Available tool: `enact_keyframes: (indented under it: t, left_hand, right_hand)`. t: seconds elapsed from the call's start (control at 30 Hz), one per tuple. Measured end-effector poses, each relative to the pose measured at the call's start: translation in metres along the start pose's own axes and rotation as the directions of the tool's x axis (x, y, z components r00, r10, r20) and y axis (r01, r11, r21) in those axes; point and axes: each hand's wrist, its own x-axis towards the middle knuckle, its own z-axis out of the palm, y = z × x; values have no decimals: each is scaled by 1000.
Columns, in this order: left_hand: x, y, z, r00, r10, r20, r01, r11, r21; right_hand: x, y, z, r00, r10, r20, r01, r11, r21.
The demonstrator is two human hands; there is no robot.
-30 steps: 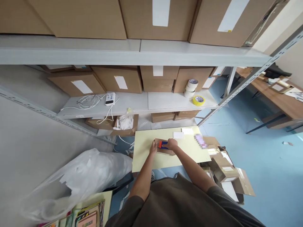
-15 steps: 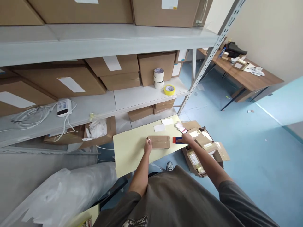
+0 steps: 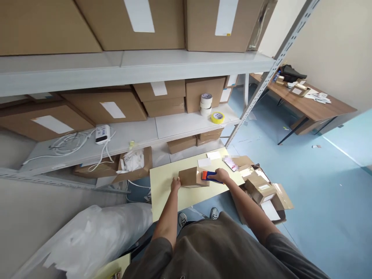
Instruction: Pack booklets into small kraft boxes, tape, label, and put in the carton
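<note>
A plastic bag (image 3: 116, 221) lies at the far left, with a cable (image 3: 69, 143) and a white plug block (image 3: 102, 134) on the shelf (image 3: 136, 133) above it. Under that shelf, an open carton (image 3: 147, 161) holds crumpled white stuff. Next comes the pale surface (image 3: 164, 195), where the left hand (image 3: 175, 183) has its grip closed about the left end of the box (image 3: 187, 177); the fingers' exact placing is too small to tell. The box is over the middle of the surface, its long axis running left to right, one small end facing right; I cannot tell whether it lies flat or is tipped. At that right end is the tape tool (image 3: 211, 176), its long axis also left to right, orange head pointing left to the box and blue handle running right into the right hand (image 3: 222, 175), whose grip is wrapped tight around it. Whether the head touches the box is unclear. Behind them lie two white cards (image 3: 204, 162), and on the shelf stand white rolls (image 3: 206, 104) beside a yellow roll (image 3: 217, 117). A phone (image 3: 231, 163) lies near the surface's right end, and parcels (image 3: 260, 187) sit beyond it.
</note>
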Motion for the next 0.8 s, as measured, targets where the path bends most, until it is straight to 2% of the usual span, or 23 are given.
enact_keyframes:
  t: [0.07,0.17,0.23,0.33,0.4,0.5,0.6,0.7,0.8]
  left_hand:
    - [2,-4,-22,1000,4,-23,-5,999,-33]
    - [-3,1,-49,984,178,13,-173,971,-168]
    - [-8,8,-60,967,251,50,-235,947,-220]
    - [-12,18,-67,972,209,105,-190,968,-167]
    - [-15,24,-64,980,153,127,-141,985,-94]
    - [-21,34,-48,991,84,103,-83,996,-15]
    - [-35,44,-23,999,2,52,-4,999,38]
    - [-48,50,-3,998,-56,-17,57,995,82]
    - [-55,53,5,998,-48,-47,52,993,107]
  right_hand:
    - [1,-43,4,1000,-25,-3,25,999,-26]
    - [3,-103,11,999,-52,-13,51,996,-71]
    - [5,-136,14,997,-73,-25,70,993,-97]
    - [10,-168,15,996,-91,-14,89,989,-119]
    - [13,-176,13,995,-99,2,98,986,-133]
    - [18,-172,7,994,-112,7,112,982,-153]
    - [21,-146,-2,994,-108,15,109,984,-143]
    - [20,-97,-16,994,-99,35,103,986,-133]
    - [16,-36,-38,997,-68,27,71,985,-155]
